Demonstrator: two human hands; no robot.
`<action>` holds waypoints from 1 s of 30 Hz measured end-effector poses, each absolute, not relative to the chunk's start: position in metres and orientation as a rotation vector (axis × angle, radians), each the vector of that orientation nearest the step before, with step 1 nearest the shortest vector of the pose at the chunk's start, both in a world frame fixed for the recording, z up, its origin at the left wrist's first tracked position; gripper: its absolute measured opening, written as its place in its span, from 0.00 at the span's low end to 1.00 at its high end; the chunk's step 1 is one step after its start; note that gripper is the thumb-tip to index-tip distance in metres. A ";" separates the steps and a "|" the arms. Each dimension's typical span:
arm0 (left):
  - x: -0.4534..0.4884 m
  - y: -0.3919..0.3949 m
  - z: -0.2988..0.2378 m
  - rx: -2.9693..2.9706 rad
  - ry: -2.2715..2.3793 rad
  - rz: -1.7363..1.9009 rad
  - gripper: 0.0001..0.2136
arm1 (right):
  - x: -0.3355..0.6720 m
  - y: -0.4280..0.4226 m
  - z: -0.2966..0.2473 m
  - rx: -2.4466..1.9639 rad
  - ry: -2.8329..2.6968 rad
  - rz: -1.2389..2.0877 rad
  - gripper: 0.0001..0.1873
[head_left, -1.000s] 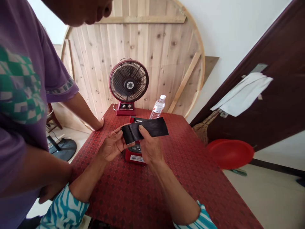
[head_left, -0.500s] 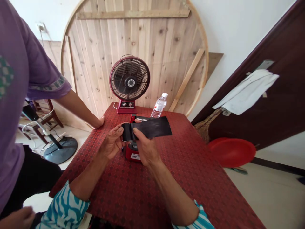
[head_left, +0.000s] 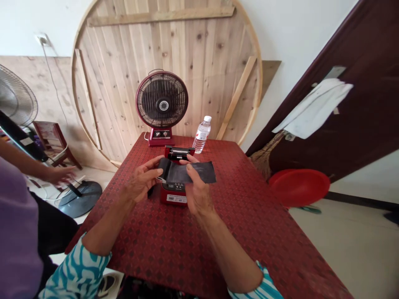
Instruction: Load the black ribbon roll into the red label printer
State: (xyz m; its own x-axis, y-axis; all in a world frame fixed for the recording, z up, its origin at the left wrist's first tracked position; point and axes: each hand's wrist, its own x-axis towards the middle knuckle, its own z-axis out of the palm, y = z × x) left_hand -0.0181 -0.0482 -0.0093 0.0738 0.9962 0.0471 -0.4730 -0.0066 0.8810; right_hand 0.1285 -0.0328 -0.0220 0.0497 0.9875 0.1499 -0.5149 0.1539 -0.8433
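Observation:
A roll of black ribbon [head_left: 164,167] has its end drawn out to the right as a dark, thin strip. My left hand [head_left: 141,178] grips the roll end between thumb and fingers. Further along, my right hand [head_left: 199,193] pinches the unrolled strip, thumb on top, and its free end sticks out to the right past that hand. Beneath and behind the ribbon stands a small red and black device, looking like a label printer [head_left: 176,198], its lid [head_left: 179,152] raised at the back. The ribbon and my hands hide part of it.
The red patterned table [head_left: 237,216] carries a fan [head_left: 162,104] and a water bottle [head_left: 202,135] behind the printer. At left stand a person in purple [head_left: 18,232] and a floor fan [head_left: 79,199]. A red basin [head_left: 299,187] sits to the right of the table.
The strip has shifted slightly left and down, with more of it between my hands. My right hand grips nearer its free end. The person at left has lifted a hand off the table.

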 end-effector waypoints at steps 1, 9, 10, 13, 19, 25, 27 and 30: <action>-0.019 -0.044 -0.008 0.910 0.806 1.350 0.21 | 0.134 -0.033 -0.024 -0.704 -0.864 1.284 0.22; -0.017 0.003 -0.008 1.287 1.113 1.039 0.17 | 0.163 -0.044 -0.056 -0.697 -1.000 1.265 0.17; -0.015 0.007 -0.008 1.337 1.128 0.976 0.17 | 0.165 -0.047 -0.060 -0.681 -1.033 1.294 0.16; -0.008 0.018 -0.009 1.464 1.165 0.819 0.16 | 0.174 -0.054 -0.071 -0.644 -1.073 1.358 0.16; 0.010 0.039 -0.013 1.769 1.208 0.650 0.13 | 0.210 -0.043 -0.083 -0.702 -0.835 1.292 0.15; 0.007 0.057 -0.026 1.906 1.281 0.594 0.15 | 0.231 -0.027 -0.094 -0.730 -0.671 1.277 0.16; 0.004 0.059 -0.031 2.025 1.297 0.485 0.15 | 0.229 -0.028 -0.097 -0.739 -0.679 1.300 0.15; 0.002 0.058 -0.037 2.269 1.345 0.231 0.16 | 0.226 -0.030 -0.099 -0.737 -0.693 1.334 0.14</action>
State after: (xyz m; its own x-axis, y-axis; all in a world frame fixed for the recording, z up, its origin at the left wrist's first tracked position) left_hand 0.0021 0.0583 -0.0370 0.5005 0.8599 -0.1000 0.7772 -0.3954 0.4895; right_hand 0.2259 -0.0298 -0.0988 0.1106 0.9936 0.0247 -0.5913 0.0858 -0.8019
